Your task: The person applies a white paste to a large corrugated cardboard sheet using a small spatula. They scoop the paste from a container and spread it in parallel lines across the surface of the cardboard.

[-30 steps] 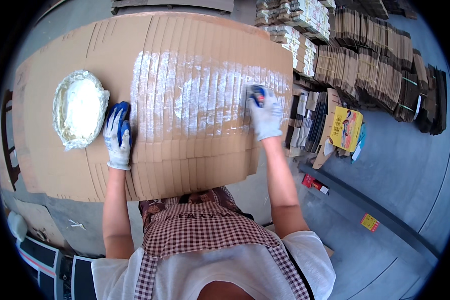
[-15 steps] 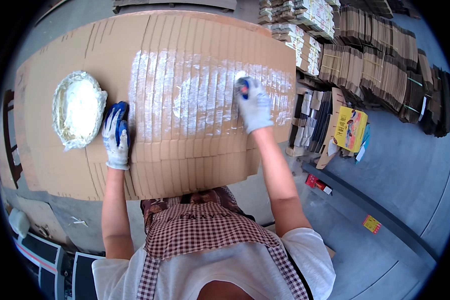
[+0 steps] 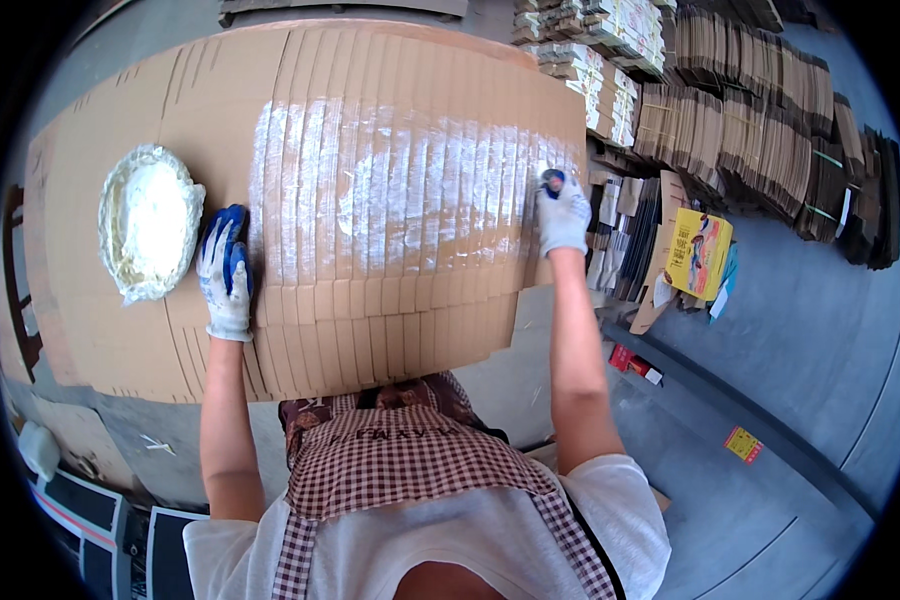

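Note:
My left hand [image 3: 225, 273], in a white glove with blue coating, lies flat with fingers stretched out on overlapping cardboard sheets [image 3: 370, 345]. Just left of it stands an oval bowl [image 3: 107, 235] with a crinkled lining, holding white paste. My right hand [image 3: 564, 215], gloved alike, is closed around a small brush-like tool [image 3: 554, 180] near the right edge of the sheets. A red spot and a pale end of the tool show; the fingers hide most of it. White streaky paste [image 3: 400, 190] covers the upper middle band of the overlapping strips.
Stacks of folded cardboard [image 3: 760, 150] stand on the floor at the right. Nearer are a yellow box [image 3: 699, 253] and upright dark and grey sheets [image 3: 625, 235]. A long dark metal beam [image 3: 710, 370] runs along the floor at lower right.
My right hand has moved right across the strips with the tool, reaching the right edge of the pasted band. My left hand stays flat in nearly the same place.

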The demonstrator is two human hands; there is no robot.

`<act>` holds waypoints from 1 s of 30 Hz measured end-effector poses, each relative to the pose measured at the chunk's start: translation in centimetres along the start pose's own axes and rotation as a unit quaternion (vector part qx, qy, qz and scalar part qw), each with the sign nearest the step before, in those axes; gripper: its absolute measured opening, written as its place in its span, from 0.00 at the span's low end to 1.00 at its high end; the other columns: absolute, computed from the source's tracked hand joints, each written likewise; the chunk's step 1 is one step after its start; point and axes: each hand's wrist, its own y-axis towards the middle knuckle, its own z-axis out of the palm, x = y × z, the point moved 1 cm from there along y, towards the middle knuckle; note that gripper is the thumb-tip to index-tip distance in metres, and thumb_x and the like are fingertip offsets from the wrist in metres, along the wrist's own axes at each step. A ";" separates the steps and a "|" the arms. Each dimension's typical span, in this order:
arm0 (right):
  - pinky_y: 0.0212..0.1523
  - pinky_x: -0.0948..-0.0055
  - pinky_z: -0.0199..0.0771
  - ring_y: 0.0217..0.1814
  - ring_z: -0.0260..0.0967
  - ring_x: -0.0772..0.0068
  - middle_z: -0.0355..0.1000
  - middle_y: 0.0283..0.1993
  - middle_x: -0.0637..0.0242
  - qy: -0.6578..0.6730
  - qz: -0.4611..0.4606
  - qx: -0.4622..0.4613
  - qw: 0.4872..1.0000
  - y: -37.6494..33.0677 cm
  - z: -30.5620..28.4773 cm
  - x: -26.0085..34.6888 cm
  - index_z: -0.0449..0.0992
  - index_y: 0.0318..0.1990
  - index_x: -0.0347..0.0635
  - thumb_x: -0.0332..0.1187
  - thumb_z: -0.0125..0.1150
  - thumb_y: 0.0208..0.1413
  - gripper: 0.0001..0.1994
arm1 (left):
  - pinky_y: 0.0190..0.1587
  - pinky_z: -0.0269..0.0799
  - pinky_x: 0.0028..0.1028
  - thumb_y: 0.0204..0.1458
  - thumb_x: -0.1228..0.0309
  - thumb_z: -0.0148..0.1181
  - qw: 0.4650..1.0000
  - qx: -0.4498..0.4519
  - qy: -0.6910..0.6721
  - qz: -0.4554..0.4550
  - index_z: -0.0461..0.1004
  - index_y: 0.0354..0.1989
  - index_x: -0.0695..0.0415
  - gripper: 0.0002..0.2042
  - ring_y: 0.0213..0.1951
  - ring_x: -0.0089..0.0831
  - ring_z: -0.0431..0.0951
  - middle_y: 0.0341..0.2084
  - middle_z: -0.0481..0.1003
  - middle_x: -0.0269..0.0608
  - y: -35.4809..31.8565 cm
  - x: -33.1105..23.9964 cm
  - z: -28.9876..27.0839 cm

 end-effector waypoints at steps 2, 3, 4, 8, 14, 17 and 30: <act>0.48 0.58 0.74 0.46 0.74 0.47 0.76 0.44 0.51 0.063 0.025 -0.005 0.998 0.7 -0.8 -1.9 0.76 0.44 0.41 0.41 0.61 0.54 0.15 | 0.67 0.54 0.42 0.63 0.61 0.43 1.000 -0.005 -0.002 0.005 0.72 0.58 0.61 0.22 0.62 0.47 0.66 0.58 0.72 0.47 0.3 -0.1 0.0; 0.49 0.59 0.73 0.46 0.74 0.47 0.76 0.44 0.52 0.077 0.013 -0.019 0.997 0.5 -0.7 -2.3 0.77 0.44 0.41 0.42 0.62 0.53 0.16 | 0.67 0.54 0.42 0.63 0.61 0.43 1.000 -0.004 -0.004 0.006 0.72 0.58 0.61 0.22 0.62 0.47 0.66 0.58 0.72 0.47 0.2 -0.1 0.0; 0.50 0.59 0.73 0.47 0.74 0.47 0.76 0.44 0.52 0.123 0.034 0.007 0.992 -0.4 -1.7 0.1 0.76 0.45 0.41 0.40 0.62 0.52 0.16 | 0.67 0.54 0.42 0.63 0.61 0.43 1.000 -0.006 -0.002 0.005 0.72 0.58 0.61 0.22 0.61 0.47 0.66 0.58 0.72 0.47 0.1 -0.2 0.0; 0.50 0.58 0.73 0.47 0.74 0.48 0.76 0.45 0.51 0.131 -0.064 0.000 0.989 -1.7 -0.4 2.0 0.75 0.47 0.42 0.37 0.63 0.52 0.16 | 0.66 0.55 0.42 0.63 0.61 0.43 1.000 -0.001 -0.001 0.008 0.71 0.58 0.62 0.22 0.61 0.48 0.67 0.58 0.71 0.47 0.0 0.1 0.0; 0.48 0.59 0.75 0.45 0.75 0.48 0.77 0.44 0.52 0.065 0.024 -0.029 0.997 2.2 -0.5 -4.7 0.77 0.45 0.40 0.42 0.61 0.55 0.17 | 0.66 0.55 0.42 0.63 0.61 0.43 1.000 -0.004 -0.009 0.014 0.72 0.58 0.62 0.22 0.60 0.48 0.67 0.58 0.72 0.48 0.6 -0.2 0.3; 0.51 0.61 0.74 0.48 0.74 0.50 0.76 0.45 0.53 0.207 -0.007 0.025 0.978 -5.2 -4.3 5.4 0.77 0.46 0.41 0.39 0.62 0.55 0.15 | 0.66 0.55 0.42 0.63 0.61 0.43 1.000 -0.008 0.003 0.010 0.72 0.58 0.62 0.22 0.60 0.48 0.67 0.57 0.72 0.48 0.0 -0.3 -0.2; 0.53 0.59 0.74 0.52 0.71 0.52 0.70 0.54 0.56 0.092 -0.142 0.067 0.983 -12.6 -2.9 5.9 0.69 0.56 0.47 0.31 0.61 0.52 0.22 | 0.66 0.56 0.42 0.63 0.60 0.41 1.000 0.000 0.005 0.006 0.71 0.59 0.62 0.23 0.61 0.47 0.67 0.58 0.72 0.48 0.1 -0.1 0.1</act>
